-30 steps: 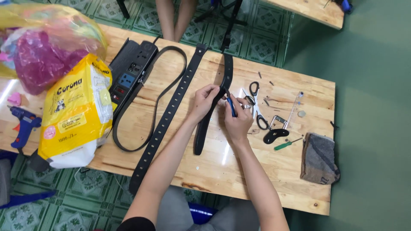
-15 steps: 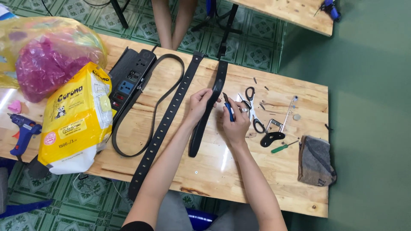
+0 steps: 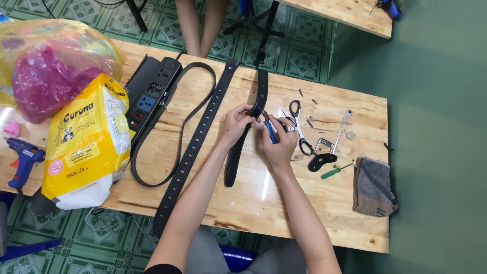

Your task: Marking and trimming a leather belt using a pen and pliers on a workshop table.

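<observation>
A short black belt strap (image 3: pixel 246 137) is pinched by the left hand (image 3: pixel 237 124), while a blue-handled tool (image 3: pixel 270 131) is gripped in the right hand (image 3: pixel 278 144), above the wooden table (image 3: pixel 274 203).

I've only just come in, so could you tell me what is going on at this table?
A person at a wooden table is working on a short black strap. The left hand pinches the strap near its upper part, while the right hand holds a blue-handled tool against it. A long punched belt lies to the left; scissors and a green screwdriver lie to the right.
</observation>
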